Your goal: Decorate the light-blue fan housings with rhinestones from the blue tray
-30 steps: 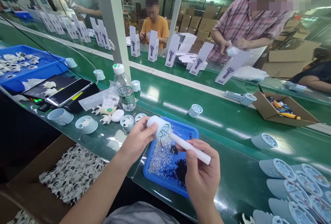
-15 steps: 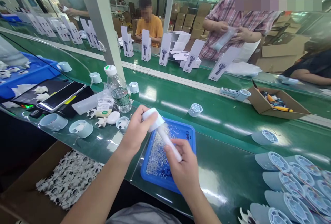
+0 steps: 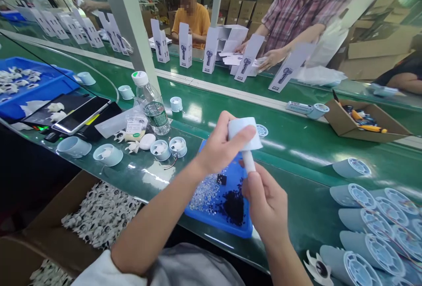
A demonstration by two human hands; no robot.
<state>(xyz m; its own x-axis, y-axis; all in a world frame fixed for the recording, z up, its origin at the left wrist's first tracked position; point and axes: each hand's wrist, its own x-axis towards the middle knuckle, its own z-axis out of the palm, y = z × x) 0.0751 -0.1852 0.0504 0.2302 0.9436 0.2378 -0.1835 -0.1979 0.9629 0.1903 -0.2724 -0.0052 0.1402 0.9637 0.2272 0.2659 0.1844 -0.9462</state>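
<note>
My left hand [image 3: 216, 147] is closed round a light blue round fan housing [image 3: 242, 128], its thumb across the side. From beneath, a white rod [image 3: 248, 163] meets the housing; its upper end is hidden there. My right hand [image 3: 270, 202] grips the rod's lower part. Both hands are above a blue tray [image 3: 235, 232] of small clear pieces [image 3: 206, 193] and black pieces [image 3: 233, 207]. Left of the tray, two small blue housings [image 3: 160, 148] with white fan blades in them sit side by side.
Light blue housings [image 3: 379, 253] with wires crowd the right side. A water bottle [image 3: 154, 112] and a phone [image 3: 81, 116] are at left. Loose fan blades [image 3: 99, 215] fill a carton below. Across the belt, co-workers handle white boxes [image 3: 210, 55]; a carton of tools [image 3: 359, 130] stands right.
Both hands have moved right with the housing and rod, and the housing has turned more upright. A second bladed housing now shows beside the first. The plaid-shirted co-worker's hands have lowered to the boxes.
</note>
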